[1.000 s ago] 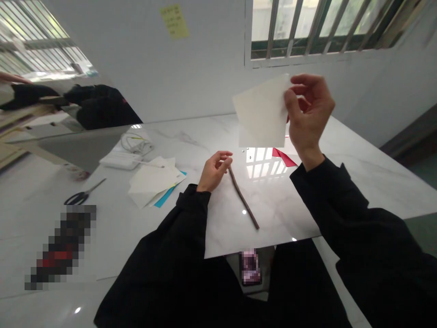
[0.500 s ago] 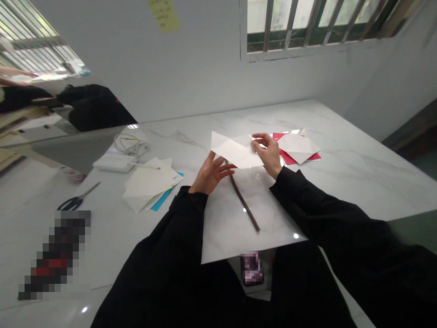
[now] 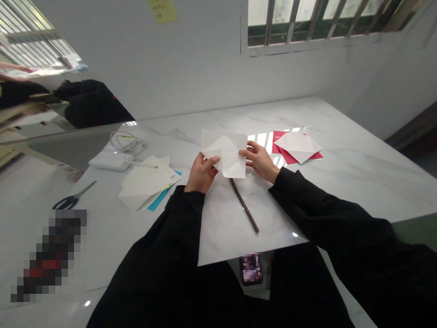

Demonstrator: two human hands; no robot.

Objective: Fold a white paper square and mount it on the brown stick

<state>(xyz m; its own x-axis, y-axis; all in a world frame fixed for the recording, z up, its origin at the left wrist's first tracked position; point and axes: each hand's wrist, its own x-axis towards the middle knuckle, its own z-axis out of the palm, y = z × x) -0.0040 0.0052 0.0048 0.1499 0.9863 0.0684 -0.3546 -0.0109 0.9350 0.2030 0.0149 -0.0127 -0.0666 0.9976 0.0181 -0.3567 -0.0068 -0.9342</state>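
Note:
A creased white sheet of paper (image 3: 234, 157) is held up above the table between my two hands. My left hand (image 3: 203, 172) pinches its left edge, thumb on the near face and fingers behind. At the right edge, my right hand (image 3: 258, 159) grips the paper between thumb and fingers. Beneath the paper a thin dark brown stick (image 3: 245, 207) lies on the marble-patterned table (image 3: 225, 241); its far end is hidden behind the sheet.
Left of my hands lie cream and blue papers (image 3: 146, 180), a white device with a cable (image 3: 111, 159) and scissors (image 3: 70, 200). A blurred-out dark object (image 3: 51, 255) is near them. Red and white papers (image 3: 297, 148) rest at the right. A phone-like item (image 3: 251, 269) shows below the table edge.
The paper has been turned and tilted, so its creased face with a pointed fold now shows. My left thumb has come to its front, and my right hand has shifted slightly left and down.

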